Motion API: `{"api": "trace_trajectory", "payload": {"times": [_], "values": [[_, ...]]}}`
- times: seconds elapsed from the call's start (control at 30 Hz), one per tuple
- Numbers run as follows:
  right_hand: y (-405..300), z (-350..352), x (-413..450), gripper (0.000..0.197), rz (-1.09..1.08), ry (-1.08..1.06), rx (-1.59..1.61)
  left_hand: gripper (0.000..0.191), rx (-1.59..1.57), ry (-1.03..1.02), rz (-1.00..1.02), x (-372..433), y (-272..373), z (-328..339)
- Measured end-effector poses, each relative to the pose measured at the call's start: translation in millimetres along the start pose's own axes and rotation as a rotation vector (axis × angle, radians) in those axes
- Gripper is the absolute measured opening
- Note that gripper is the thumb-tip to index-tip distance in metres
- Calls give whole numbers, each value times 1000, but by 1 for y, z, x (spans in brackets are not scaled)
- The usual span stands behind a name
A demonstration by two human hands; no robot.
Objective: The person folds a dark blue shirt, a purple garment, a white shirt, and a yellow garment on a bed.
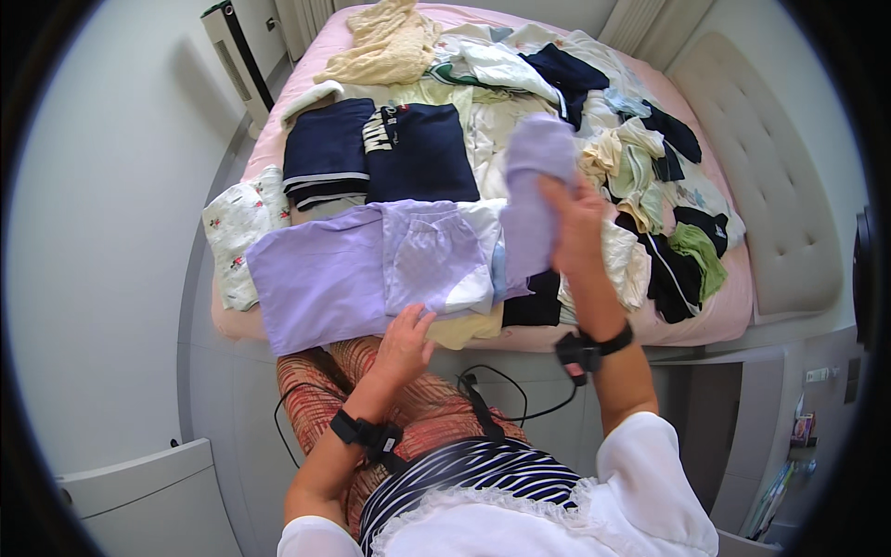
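My right hand [579, 226] grips a lavender piece of clothing [536, 188], lifted over the bed and slightly blurred. My left hand [407, 341] holds nothing; its fingers are a little apart at the near edge of folded lavender shorts [438, 261] with a white patch. Those shorts lie on a larger lavender garment [317, 278], spread flat at the bed's near edge. Just beyond are a folded navy top [421, 157] with lettering and a stack of navy clothes [327, 146] with white trim. A pale yellow cloth [466, 328] shows under the lavender pile.
The bed [724, 306] has a pink sheet and a tufted headboard [766, 174] at right. Loose clothes [633, 153] heap on its right half. A white printed garment [237, 237] lies at left, a cream knit blanket [386, 42] at the far end. A tower fan [237, 63] stands beyond.
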State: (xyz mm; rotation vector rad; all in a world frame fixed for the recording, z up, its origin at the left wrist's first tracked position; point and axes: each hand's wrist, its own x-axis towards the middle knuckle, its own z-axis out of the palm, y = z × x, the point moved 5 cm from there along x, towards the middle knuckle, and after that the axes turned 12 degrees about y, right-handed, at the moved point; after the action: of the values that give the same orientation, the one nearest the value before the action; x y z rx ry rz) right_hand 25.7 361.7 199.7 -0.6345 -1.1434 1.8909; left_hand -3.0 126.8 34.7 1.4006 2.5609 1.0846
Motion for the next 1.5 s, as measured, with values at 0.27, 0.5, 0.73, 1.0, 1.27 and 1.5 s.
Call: {"api": "trace_trajectory", "payload": {"times": [0.27,0.5,0.73,1.0,1.27,1.5], "values": [[167,88,-107,21,-579,-682,-851,38,-63,17,-136,-25,-12,-28],[125,-8,-57,15,-102,-500,-962,32,-99,163,-184,-30,-37,-49],[131,-89,-45,33,-501,-494,-1340,27,-181,186,-124,13,-26,-32],[123,-75,-45,11,-440,-717,-1246,39,41,162,106,41,7,17],[129,-51,11,25,-494,-523,-1373,17,307,262,302,67,11,42],[161,-48,55,18,-430,-437,-1424,5,302,215,357,60,16,44]]}}
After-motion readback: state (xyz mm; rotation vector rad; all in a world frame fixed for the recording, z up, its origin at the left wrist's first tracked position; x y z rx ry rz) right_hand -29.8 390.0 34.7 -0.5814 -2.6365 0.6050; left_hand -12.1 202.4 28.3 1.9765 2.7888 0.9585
